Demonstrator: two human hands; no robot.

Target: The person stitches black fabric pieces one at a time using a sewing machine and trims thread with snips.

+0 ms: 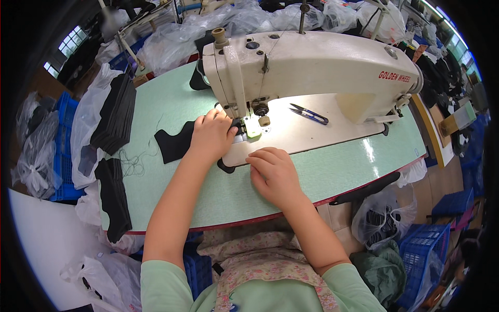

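Note:
A white sewing machine (322,67) stands on a pale green table, its needle area lit. My left hand (212,136) is closed on a black fabric piece (174,144), pressing it against the machine bed just left of the presser foot. The piece's notched end sticks out left of my wrist. My right hand (275,174) rests at the front edge of the bed, fingers loosely bent, thumb apart, with nothing visible in it. Behind the needle area, to the right, thread snips (309,114) with dark blue handles lie on the bed.
Stacked black fabric pieces (114,114) stand at the table's left, with another black stack (113,195) nearer me. Loose dark thread (136,164) lies beside them. Plastic bags (234,21) crowd the far side. Blue crates (423,244) stand at lower right.

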